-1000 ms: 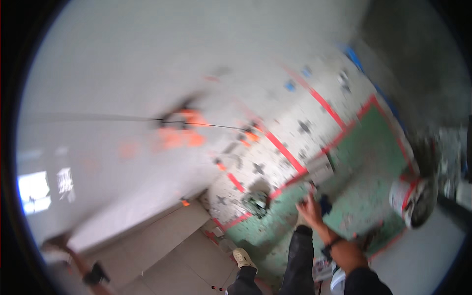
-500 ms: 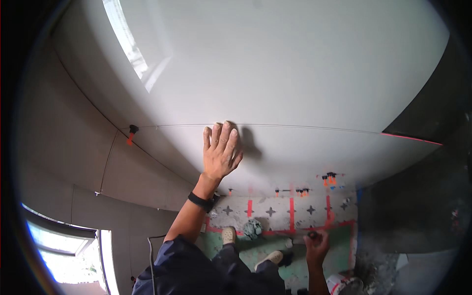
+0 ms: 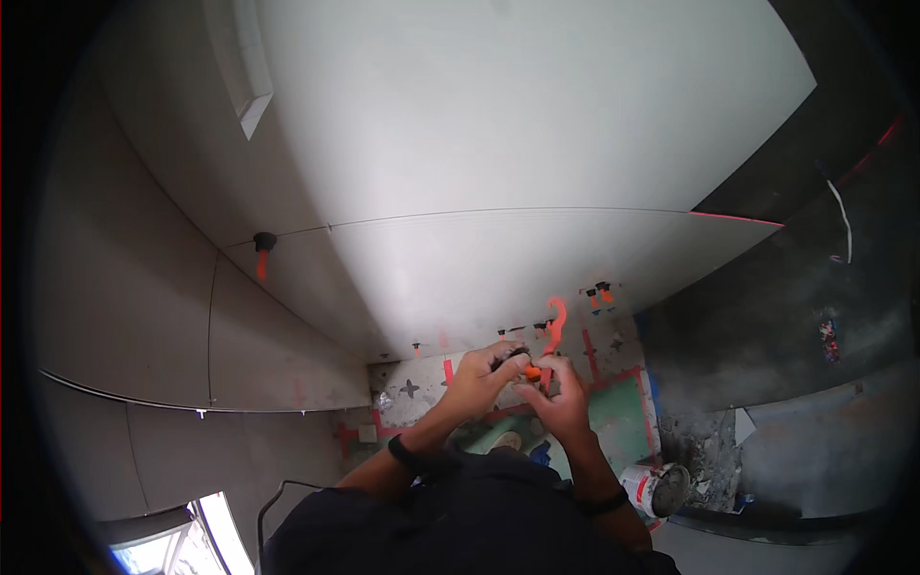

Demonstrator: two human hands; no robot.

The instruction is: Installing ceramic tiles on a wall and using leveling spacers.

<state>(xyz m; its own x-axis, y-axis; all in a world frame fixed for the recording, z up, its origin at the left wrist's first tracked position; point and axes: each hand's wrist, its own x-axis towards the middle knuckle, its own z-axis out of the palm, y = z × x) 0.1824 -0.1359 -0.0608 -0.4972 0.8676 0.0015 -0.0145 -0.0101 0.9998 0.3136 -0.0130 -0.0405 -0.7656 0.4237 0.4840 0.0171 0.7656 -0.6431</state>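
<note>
Both of my hands meet in front of my body, below the large pale wall tile (image 3: 537,125). My left hand (image 3: 476,381) is closed on a dark-capped tile leveler (image 3: 533,372) whose orange part points right. In my right hand (image 3: 560,404), closed beside it, is a wavy orange hooked strip (image 3: 556,326) that stands up past the fingers. Fingers hide where the two pieces touch. A similar tile leveler (image 3: 264,245), black cap and orange tail, sits in the joint by the left corner.
More black-and-orange levelers (image 3: 601,292) line the tile's lower edge. A dark bare wall (image 3: 757,307) rises at right, with debris (image 3: 714,460) and a white bucket (image 3: 655,489) below it. A window (image 3: 182,546) shows at lower left.
My left hand has come off the tile joint and down to my right hand, which has risen. The orange pieces now show in my hands. The view has shifted.
</note>
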